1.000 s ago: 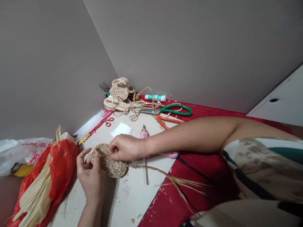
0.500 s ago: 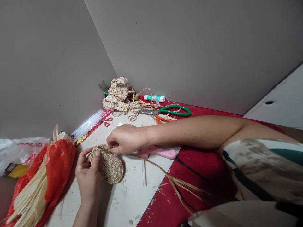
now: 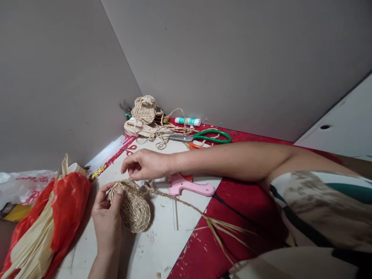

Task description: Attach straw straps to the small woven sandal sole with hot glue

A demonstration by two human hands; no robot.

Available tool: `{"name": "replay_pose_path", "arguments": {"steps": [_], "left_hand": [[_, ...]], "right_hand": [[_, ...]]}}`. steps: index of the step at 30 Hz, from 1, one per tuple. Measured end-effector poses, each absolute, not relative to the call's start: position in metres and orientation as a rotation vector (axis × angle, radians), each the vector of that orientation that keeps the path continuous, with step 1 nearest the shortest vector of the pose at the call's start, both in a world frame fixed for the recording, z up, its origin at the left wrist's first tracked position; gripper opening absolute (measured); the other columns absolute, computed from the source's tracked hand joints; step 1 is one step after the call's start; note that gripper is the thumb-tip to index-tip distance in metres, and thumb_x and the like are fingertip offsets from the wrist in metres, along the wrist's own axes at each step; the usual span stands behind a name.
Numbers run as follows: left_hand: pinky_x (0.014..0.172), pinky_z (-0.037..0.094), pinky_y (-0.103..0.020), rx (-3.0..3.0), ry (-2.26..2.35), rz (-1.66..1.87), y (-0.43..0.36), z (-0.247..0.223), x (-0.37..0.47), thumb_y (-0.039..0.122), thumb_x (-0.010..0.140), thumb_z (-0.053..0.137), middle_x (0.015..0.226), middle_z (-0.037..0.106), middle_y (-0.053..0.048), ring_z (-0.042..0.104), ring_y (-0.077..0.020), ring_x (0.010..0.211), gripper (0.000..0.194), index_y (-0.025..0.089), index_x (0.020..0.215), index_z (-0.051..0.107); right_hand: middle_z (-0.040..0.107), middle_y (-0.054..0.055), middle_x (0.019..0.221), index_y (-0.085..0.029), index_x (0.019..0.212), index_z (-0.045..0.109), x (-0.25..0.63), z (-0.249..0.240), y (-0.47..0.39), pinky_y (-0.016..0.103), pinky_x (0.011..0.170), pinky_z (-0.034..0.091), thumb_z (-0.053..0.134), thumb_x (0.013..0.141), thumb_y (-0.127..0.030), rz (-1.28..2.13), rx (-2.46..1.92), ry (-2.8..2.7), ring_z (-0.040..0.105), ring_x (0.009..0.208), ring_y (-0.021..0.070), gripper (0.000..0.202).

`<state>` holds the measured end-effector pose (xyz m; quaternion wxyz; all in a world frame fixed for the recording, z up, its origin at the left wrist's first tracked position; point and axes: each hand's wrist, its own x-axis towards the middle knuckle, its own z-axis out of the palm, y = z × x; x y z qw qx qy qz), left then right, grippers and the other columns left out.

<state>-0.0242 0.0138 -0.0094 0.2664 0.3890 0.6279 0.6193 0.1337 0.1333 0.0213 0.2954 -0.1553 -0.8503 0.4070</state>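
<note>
Though near right fingers (image 3: 127,163), woven piece (image 3: 135,212) in left fingers (image 3: 102,192).

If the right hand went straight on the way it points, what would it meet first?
For the right hand, probably the small yellow patch; if it passed above that, likely the red bag beyond. Depth is unclear.

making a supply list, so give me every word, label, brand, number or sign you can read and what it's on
No text can be read with certainty.
White plastic bag: red lettering, too crumpled and blurred to read.
White-and-green tube: faint pale marks on its green band, too small to read.
</note>
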Motion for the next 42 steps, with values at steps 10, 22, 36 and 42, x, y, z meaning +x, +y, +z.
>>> {"name": "replay_pose_path", "arguments": {"steps": [10, 22, 36, 42], "left_hand": [[0.062, 0.048, -0.019, 1.11, 1.623, 1.541, 0.012, -0.008, -0.017, 0.031, 0.065, 0.081, 0.079, 0.071, 0.0, 0.062, -0.0116, 0.067, 0.035, 0.021, 0.096, 0.066], [0.058, 0.047, -0.021, 1.052, 1.604, 1.436, 0.011, -0.01, -0.018, 0.034, 0.061, 0.083, 0.076, 0.069, 0.0, 0.06, -0.0128, 0.063, 0.038, 0.019, 0.091, 0.067], [0.057, 0.047, -0.021, 1.063, 1.62, 1.409, 0.01, -0.008, -0.019, 0.036, 0.059, 0.084, 0.076, 0.069, 0.0, 0.061, -0.0135, 0.063, 0.04, 0.019, 0.091, 0.066], [0.058, 0.047, -0.022, 1.131, 1.63, 1.358, 0.01, -0.008, -0.017, 0.037, 0.065, 0.081, 0.076, 0.069, 0.001, 0.061, -0.013, 0.061, 0.051, 0.026, 0.108, 0.057]], "right_hand": [[0.062, 0.002, 0.08, -0.012, 0.084, 0.066, 0.137, 0.012, 0.128, 0.022, 0.075, 0.042, 0.059, 0.083, -0.009, 0.851, -0.182, -2.325, 0.055, 0.076, 0.0099, 0.008], [0.064, 0.005, 0.088, -0.011, 0.087, 0.066, 0.142, 0.024, 0.131, 0.021, 0.077, 0.04, 0.057, 0.086, -0.009, 0.744, -0.12, -2.534, 0.054, 0.082, 0.0109, 0.008], [0.058, -0.001, 0.075, -0.011, 0.087, 0.057, 0.136, 0.016, 0.128, 0.02, 0.068, 0.044, 0.06, 0.079, -0.006, 1.155, -0.318, -2.362, 0.055, 0.071, 0.0089, 0.01], [0.056, -0.003, 0.073, -0.01, 0.092, 0.059, 0.134, 0.015, 0.128, 0.021, 0.067, 0.045, 0.06, 0.075, -0.003, 1.368, -0.352, -2.306, 0.055, 0.069, 0.0085, 0.018]]}}
